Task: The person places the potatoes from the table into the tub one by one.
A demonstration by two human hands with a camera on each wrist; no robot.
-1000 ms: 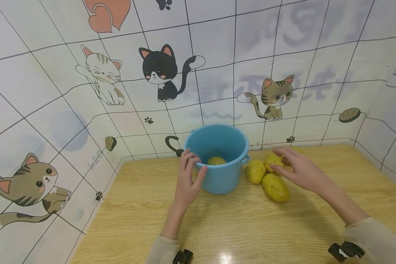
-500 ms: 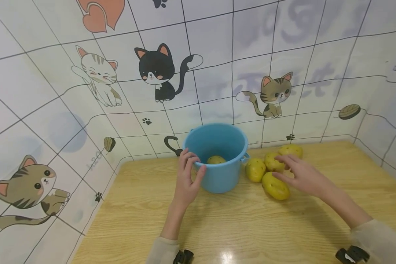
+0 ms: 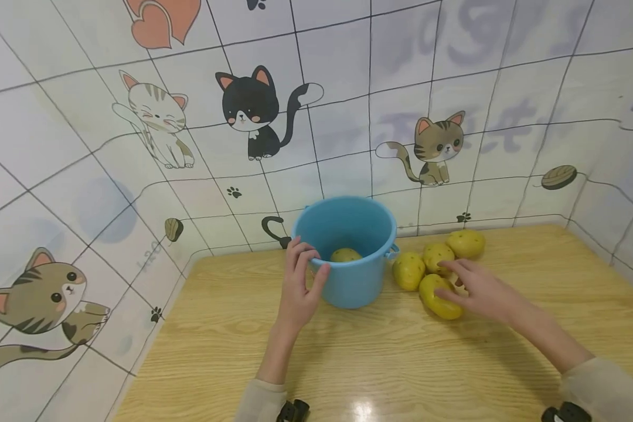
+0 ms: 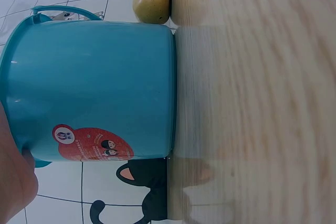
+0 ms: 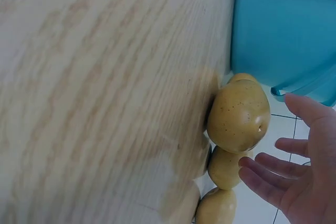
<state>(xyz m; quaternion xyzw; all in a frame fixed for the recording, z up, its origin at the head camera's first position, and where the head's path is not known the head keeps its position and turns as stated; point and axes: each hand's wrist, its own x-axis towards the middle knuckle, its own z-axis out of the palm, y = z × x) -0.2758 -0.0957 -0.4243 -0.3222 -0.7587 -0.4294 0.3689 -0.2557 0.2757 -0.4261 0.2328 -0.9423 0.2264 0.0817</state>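
Observation:
A light blue bucket [image 3: 350, 287] stands upright by the back wall, with a yellow potato [image 3: 345, 255] visible inside it. My left hand [image 3: 299, 290] grips the near left of its rim, fingers over the edge and thumb on the outside. To the bucket's right several potatoes lie close together, among them a front potato [image 3: 436, 302] and a far potato [image 3: 466, 243]. Over their right side hovers my right hand [image 3: 485, 293], fingers loosely bent and thumb spread. In the right wrist view that hand holds nothing, beside the nearest potato [image 5: 239, 116].
The wooden table [image 3: 374, 363] meets a white wall [image 3: 343, 135] with a grid and cartoon cats, close behind the bucket. The bucket's handle [image 4: 68, 10] hangs beside its rim. A side wall [image 3: 58, 205] borders the table on the left.
My right hand has drawn back slightly from the far potatoes toward the front one, uncovering the far potato. My left hand and the bucket stay in place.

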